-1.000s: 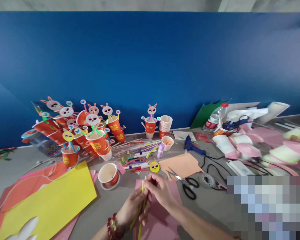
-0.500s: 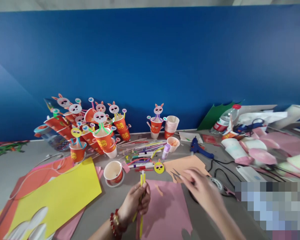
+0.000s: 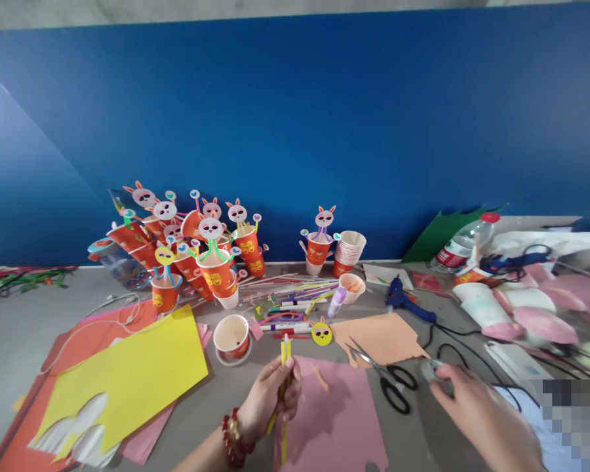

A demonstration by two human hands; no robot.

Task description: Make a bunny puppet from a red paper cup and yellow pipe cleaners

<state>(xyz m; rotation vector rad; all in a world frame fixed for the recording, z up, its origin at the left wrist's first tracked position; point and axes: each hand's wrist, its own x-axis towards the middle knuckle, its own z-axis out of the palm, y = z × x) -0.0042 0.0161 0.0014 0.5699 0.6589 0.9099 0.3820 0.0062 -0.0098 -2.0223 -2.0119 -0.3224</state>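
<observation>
My left hand (image 3: pixel 278 390) is closed around yellow pipe cleaners (image 3: pixel 284 357), held upright above a pink paper sheet (image 3: pixel 334 419); a small whitish tip shows at their top. On the right, my right hand (image 3: pixel 482 406) grips a roll of clear tape (image 3: pixel 431 370) at its edge, with thumb and fingers closed on it. Between the hands lie scissors (image 3: pixel 386 373) with black handles, blades partly spread, their tips over an orange paper sheet (image 3: pixel 383 337). A yellow rabbit-face cutout (image 3: pixel 321 333) lies just beyond my left hand.
Several red paper cups with rabbit figures (image 3: pixel 216 269) stand at the back left. A white cup (image 3: pixel 231 334), markers (image 3: pixel 288 326), a glue stick (image 3: pixel 337 301) and a blue glue gun (image 3: pixel 408 301) lie ahead. Yellow paper (image 3: pixel 142 380) covers the left. A bottle (image 3: pixel 465 246) leans at the back right.
My right hand has moved right, off the scissors, which now lie on the table, and onto the tape roll. My left hand still holds the yellow pipe cleaners. The view has shifted slightly.
</observation>
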